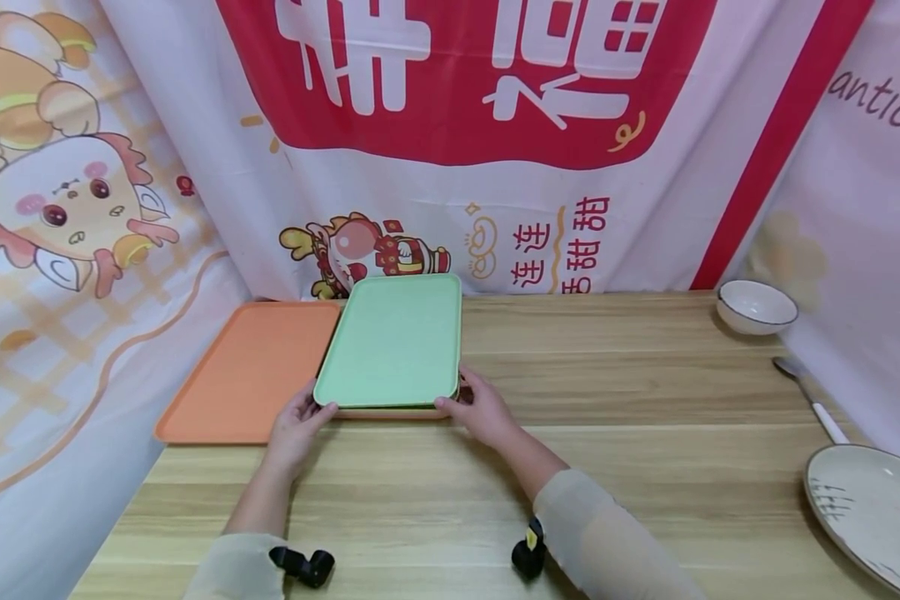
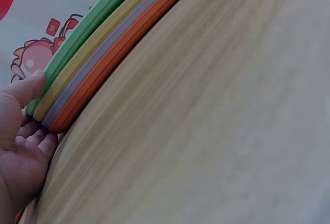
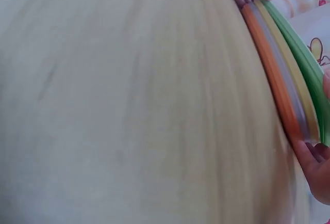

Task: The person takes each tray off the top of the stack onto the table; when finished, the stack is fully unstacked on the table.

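Observation:
A stack of trays lies between my two hands, with a light green tray (image 1: 393, 342) on top. Below it show the edges of a yellow tray (image 2: 93, 49), a lavender one and an orange one (image 3: 274, 74). My left hand (image 1: 295, 432) grips the near left corner, thumb on the green edge and fingers curled at the underside. At the near right corner my right hand (image 1: 487, 414) grips the stack the same way. Another orange tray (image 1: 247, 375) lies flat just left of the stack, partly behind my left hand.
On the right of the wooden table (image 1: 645, 500) are a white bowl (image 1: 757, 310) at the back, a spoon (image 1: 813, 402) with a white handle, and a patterned plate (image 1: 870, 508) nearer the front. Printed cloth (image 1: 645, 217) hangs along the back and sides.

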`<state>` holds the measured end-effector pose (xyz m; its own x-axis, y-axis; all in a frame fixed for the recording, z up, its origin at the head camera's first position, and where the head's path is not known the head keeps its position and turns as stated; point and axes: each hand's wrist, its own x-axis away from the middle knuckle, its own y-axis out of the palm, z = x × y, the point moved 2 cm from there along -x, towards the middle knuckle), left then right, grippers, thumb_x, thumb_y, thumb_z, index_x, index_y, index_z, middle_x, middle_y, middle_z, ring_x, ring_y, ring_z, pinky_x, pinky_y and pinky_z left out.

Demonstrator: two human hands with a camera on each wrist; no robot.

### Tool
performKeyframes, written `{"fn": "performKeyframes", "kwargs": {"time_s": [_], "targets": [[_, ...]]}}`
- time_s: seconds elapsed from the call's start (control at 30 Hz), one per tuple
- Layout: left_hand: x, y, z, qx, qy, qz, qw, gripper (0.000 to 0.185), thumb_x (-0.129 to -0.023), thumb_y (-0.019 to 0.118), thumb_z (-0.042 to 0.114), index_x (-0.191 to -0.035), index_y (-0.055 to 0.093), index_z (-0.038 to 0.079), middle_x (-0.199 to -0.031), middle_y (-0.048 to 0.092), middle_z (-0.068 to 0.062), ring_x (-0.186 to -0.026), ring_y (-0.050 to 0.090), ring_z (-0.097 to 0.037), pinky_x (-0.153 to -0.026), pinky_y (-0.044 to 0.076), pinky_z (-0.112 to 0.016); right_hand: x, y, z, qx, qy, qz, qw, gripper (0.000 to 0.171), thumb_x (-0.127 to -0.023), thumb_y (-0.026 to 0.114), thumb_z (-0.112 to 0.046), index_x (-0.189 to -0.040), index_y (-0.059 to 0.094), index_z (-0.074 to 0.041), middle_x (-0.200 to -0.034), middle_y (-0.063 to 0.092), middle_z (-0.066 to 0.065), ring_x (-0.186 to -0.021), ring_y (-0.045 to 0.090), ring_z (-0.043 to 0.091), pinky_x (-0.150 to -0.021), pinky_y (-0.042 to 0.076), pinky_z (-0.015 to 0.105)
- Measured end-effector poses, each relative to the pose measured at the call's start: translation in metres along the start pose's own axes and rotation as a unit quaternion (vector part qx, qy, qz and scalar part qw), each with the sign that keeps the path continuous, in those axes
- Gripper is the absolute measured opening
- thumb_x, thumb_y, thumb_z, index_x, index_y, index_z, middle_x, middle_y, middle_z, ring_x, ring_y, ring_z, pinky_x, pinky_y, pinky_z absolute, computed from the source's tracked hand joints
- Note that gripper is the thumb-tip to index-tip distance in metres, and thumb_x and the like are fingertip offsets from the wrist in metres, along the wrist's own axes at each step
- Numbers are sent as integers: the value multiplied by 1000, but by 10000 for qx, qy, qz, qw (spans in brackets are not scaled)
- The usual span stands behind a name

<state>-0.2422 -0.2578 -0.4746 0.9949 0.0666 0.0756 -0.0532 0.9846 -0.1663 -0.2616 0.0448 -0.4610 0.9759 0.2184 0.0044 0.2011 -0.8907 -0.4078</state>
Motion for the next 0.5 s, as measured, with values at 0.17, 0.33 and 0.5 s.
{"fn": "performKeyframes", "kwargs": {"time_s": [0.17, 0.33, 0.5], "targets": [[0, -1, -1, 45, -64, -5, 10000, 76, -98, 61, 17, -156, 15, 1, -163, 20, -15, -151, 19, -26, -124, 24, -37, -1, -2, -8, -118, -23, 61, 9999, 74, -89, 73, -33, -151, 37, -14, -119, 55, 12, -97, 54, 20, -78, 53, 29], [0, -1, 0, 182, -114, 10, 9998, 73, -99, 58, 17, -156, 15, 3, -163, 19, -13, -151, 19, -25, -124, 24, -38, -2, 2, -11, -1232, 260, -150, 9919, 80, -94, 68, -27, -156, 20, -9, -129, 60, 20, -105, 64, 24, -96, 57, 36], [0, -1, 0, 194, -139, -14, 9997, 73, -100, 57, 18, -157, 14, 5, -163, 18, -11, -151, 17, -24, -124, 24, -37, -3, 9, -16, -3066, 444, -316, 9503, 73, -99, 56, -8, -157, 11, -10, -133, 52, 31, -101, 68, 27, -98, 57, 37]]}}
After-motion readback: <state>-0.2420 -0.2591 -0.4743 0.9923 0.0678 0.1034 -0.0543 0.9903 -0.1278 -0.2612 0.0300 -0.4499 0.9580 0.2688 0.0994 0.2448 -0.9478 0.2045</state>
